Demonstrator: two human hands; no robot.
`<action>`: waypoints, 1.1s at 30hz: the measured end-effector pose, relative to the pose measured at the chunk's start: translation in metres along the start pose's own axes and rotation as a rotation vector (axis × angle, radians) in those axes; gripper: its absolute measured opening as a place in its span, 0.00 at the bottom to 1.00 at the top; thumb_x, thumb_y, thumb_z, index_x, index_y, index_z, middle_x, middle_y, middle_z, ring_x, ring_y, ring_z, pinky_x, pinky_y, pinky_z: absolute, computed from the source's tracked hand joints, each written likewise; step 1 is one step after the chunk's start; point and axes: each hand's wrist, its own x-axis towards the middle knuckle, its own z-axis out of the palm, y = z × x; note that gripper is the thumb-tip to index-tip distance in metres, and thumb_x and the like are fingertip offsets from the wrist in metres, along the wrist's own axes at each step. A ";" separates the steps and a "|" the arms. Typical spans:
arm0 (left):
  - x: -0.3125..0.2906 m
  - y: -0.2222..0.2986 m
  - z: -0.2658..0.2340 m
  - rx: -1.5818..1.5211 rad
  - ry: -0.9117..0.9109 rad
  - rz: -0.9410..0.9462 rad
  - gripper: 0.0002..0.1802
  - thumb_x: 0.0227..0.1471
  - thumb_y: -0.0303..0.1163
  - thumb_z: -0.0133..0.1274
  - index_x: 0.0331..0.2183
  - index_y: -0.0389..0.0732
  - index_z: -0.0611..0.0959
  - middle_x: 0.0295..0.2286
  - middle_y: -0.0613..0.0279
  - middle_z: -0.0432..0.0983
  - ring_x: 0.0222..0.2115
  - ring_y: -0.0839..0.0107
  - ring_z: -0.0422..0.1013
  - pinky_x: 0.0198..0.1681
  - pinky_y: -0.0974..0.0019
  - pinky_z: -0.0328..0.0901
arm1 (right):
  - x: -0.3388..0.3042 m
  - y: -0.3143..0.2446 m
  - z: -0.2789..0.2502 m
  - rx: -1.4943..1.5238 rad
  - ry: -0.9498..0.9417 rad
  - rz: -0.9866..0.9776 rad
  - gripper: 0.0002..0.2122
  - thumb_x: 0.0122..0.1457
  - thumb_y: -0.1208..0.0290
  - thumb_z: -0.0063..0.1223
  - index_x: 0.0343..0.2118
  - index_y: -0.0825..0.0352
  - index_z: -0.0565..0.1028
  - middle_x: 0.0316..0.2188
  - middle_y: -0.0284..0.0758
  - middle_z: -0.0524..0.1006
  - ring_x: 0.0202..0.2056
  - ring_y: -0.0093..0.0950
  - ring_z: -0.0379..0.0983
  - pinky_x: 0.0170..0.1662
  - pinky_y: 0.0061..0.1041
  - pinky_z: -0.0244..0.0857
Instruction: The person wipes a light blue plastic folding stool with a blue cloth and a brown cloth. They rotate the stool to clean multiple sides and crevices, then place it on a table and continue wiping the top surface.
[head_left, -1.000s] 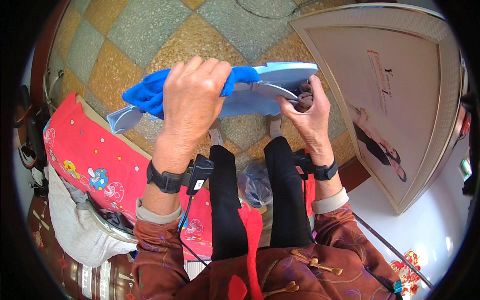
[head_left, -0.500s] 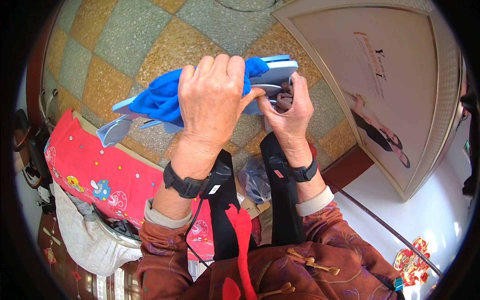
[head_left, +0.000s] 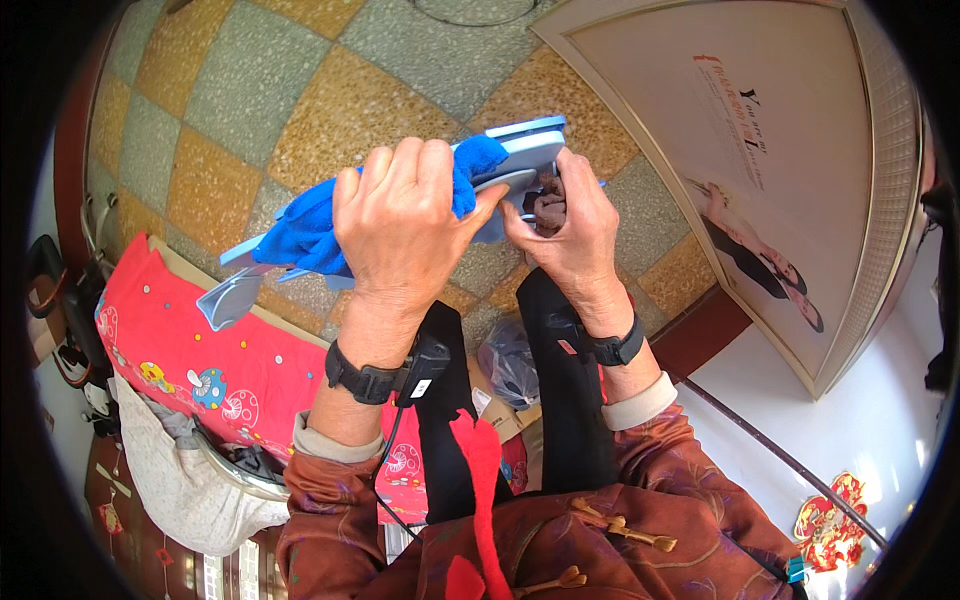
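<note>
A light blue plastic object with flat panels (head_left: 532, 148) and a rounded flap at its left end is held in front of me; its exact kind does not show. My left hand (head_left: 405, 215) is closed over a bright blue cloth (head_left: 310, 225) wrapped round its middle, and the fingertips are hidden behind it. At the object's right end my right hand (head_left: 572, 222) is closed on it, thumb in front and fingers partly hidden. A bunched brownish-grey cloth (head_left: 549, 203) sits inside the right hand's grip, against the plastic.
Below the hands lies a chequered yellow and green floor (head_left: 330, 95). A large framed picture (head_left: 750, 190) leans at the right. At the left is a red patterned cloth (head_left: 215, 350), with a pale cloth (head_left: 190, 475) nearby. A clear plastic bag (head_left: 510, 360) rests between my legs.
The light blue object has shifted left and slightly down at its right end, both hands moving along with it. Both hands keep their hold.
</note>
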 end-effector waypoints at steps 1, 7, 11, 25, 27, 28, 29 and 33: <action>0.000 0.001 0.001 0.009 0.006 0.000 0.26 0.34 0.54 0.69 0.26 0.47 0.75 0.24 0.68 0.71 0.28 0.66 0.69 0.32 0.60 0.59 | -0.001 0.002 -0.001 -0.008 0.000 0.001 0.29 0.40 0.73 0.72 0.49 0.70 0.72 0.34 0.39 0.76 0.34 0.36 0.77 0.38 0.30 0.73; -0.005 0.004 0.001 0.040 0.038 0.026 0.28 0.34 0.57 0.68 0.26 0.48 0.74 0.24 0.69 0.70 0.27 0.66 0.69 0.30 0.60 0.56 | -0.009 0.009 -0.001 -0.028 0.071 -0.052 0.30 0.41 0.71 0.71 0.50 0.69 0.72 0.34 0.38 0.77 0.34 0.36 0.76 0.37 0.32 0.73; -0.011 -0.002 -0.001 0.047 0.027 0.007 0.27 0.35 0.58 0.68 0.25 0.48 0.74 0.23 0.69 0.69 0.27 0.66 0.68 0.30 0.60 0.56 | -0.014 0.018 -0.015 0.016 0.116 0.145 0.28 0.42 0.74 0.69 0.50 0.70 0.73 0.34 0.37 0.78 0.32 0.30 0.77 0.36 0.28 0.73; -0.010 -0.003 -0.007 0.043 0.022 0.006 0.23 0.37 0.49 0.71 0.26 0.47 0.76 0.24 0.68 0.71 0.27 0.65 0.68 0.30 0.60 0.55 | -0.017 0.056 -0.062 0.344 0.155 0.278 0.34 0.46 0.78 0.72 0.58 0.70 0.69 0.47 0.37 0.74 0.46 0.28 0.76 0.50 0.25 0.70; -0.013 -0.004 -0.009 0.053 0.013 0.006 0.22 0.38 0.48 0.71 0.27 0.46 0.77 0.24 0.68 0.71 0.27 0.65 0.68 0.30 0.60 0.55 | -0.018 0.059 -0.064 0.379 0.124 0.268 0.35 0.45 0.77 0.74 0.59 0.70 0.69 0.48 0.37 0.74 0.48 0.28 0.75 0.52 0.26 0.70; -0.015 -0.005 -0.010 0.045 0.012 0.013 0.22 0.39 0.48 0.70 0.27 0.46 0.77 0.24 0.67 0.71 0.27 0.65 0.68 0.30 0.60 0.55 | -0.020 0.060 -0.067 0.390 0.097 0.256 0.37 0.45 0.75 0.75 0.59 0.70 0.68 0.48 0.37 0.74 0.48 0.28 0.75 0.52 0.27 0.70; -0.019 -0.006 -0.013 0.036 0.010 0.019 0.21 0.40 0.47 0.70 0.28 0.46 0.78 0.24 0.66 0.71 0.27 0.64 0.68 0.31 0.60 0.55 | -0.024 0.061 -0.070 0.406 0.061 0.246 0.38 0.44 0.74 0.76 0.60 0.70 0.68 0.49 0.37 0.74 0.49 0.28 0.74 0.53 0.28 0.69; -0.045 -0.007 -0.031 -0.028 -0.066 0.032 0.20 0.42 0.41 0.71 0.31 0.41 0.80 0.24 0.61 0.71 0.27 0.59 0.68 0.31 0.58 0.58 | -0.055 0.070 -0.100 0.462 0.122 0.325 0.42 0.41 0.69 0.79 0.61 0.70 0.67 0.55 0.37 0.73 0.56 0.30 0.70 0.61 0.30 0.63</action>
